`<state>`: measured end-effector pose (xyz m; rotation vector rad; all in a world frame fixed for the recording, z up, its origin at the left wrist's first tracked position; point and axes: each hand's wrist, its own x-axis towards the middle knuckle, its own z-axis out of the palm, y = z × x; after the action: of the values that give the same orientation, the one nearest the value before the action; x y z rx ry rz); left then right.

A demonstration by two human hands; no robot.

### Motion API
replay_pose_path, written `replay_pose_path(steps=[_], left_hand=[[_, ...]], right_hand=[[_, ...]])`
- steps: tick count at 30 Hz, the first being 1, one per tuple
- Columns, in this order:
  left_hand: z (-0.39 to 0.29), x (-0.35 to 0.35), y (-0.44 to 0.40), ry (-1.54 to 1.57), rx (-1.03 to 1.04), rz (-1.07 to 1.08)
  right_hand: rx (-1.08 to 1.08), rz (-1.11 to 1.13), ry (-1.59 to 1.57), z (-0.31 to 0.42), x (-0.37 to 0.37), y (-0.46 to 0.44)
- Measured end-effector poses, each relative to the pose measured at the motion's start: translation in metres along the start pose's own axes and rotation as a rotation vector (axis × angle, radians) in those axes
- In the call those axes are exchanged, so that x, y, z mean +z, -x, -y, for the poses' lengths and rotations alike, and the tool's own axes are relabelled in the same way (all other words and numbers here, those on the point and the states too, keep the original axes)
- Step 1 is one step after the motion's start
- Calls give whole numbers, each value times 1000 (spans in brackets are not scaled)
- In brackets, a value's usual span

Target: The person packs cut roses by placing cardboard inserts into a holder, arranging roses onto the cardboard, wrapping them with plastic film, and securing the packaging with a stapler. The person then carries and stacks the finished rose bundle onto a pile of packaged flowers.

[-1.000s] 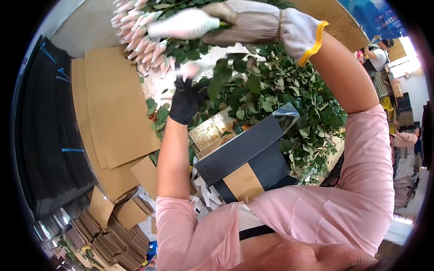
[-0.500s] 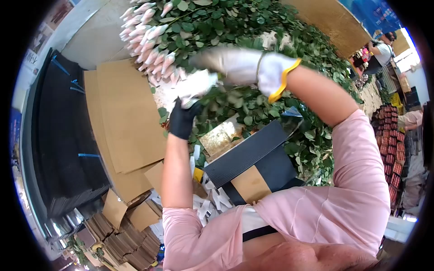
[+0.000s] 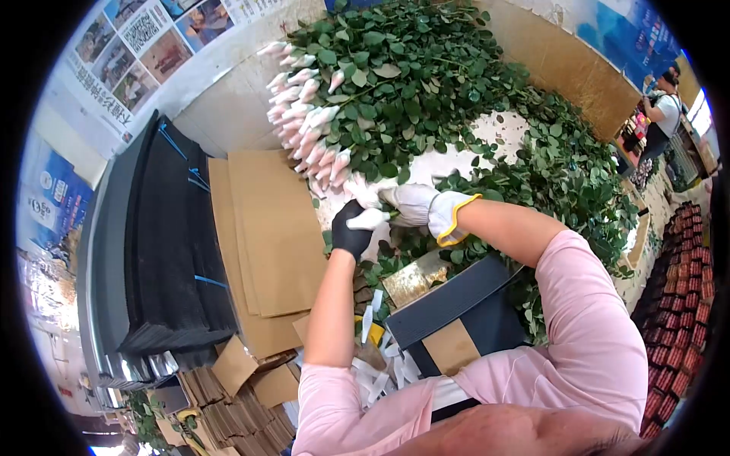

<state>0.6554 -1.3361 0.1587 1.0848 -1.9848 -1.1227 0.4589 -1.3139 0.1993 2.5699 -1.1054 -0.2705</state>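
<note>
My left hand [image 3: 351,231], in a black glove, is closed around a rose bud in a white sleeve [image 3: 368,220]. Right beside it, my right hand [image 3: 414,204] wears a whitish glove with a yellow cuff. Its fingers are curled by the flowers, apparently on the stem side, where a bit of green shows; the fingertips are partly hidden. Another pale sleeved bud [image 3: 363,190] sits just above my left hand. Beyond lies a pile of roses with pale pink, sleeved buds [image 3: 308,137], heads to the left and leafy stems [image 3: 411,83] to the right.
Flat brown cardboard sheets [image 3: 277,235] lie left of my hands, beside a stack of black corrugated sheets [image 3: 167,251]. A black box [image 3: 456,300] stands near my body, with white paper strips [image 3: 380,376] around it. Another person [image 3: 665,114] stands at far right, near stacked reddish bundles [image 3: 684,304].
My right hand, blurred by motion over the stems before, has come down beside my left hand. The view has shifted, bringing more of the wall posters into sight.
</note>
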Motion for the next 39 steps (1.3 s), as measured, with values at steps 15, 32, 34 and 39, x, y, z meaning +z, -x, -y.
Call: replay_pose_path(steps=[15,32,34,39], left_hand=[[-41,107,277,-283,469,484],[-26,70,154,-331,127,61],[-36,62,133,-310,123,4],[-69,49,95,-226,117,-78]], right_hand=[[726,-762,115,-243,-298,65],[424,-425,-680,-275,-32,-190],[477,-669,-495,-254,-126,-107],[598,-1201,-282,-268,-226,17]])
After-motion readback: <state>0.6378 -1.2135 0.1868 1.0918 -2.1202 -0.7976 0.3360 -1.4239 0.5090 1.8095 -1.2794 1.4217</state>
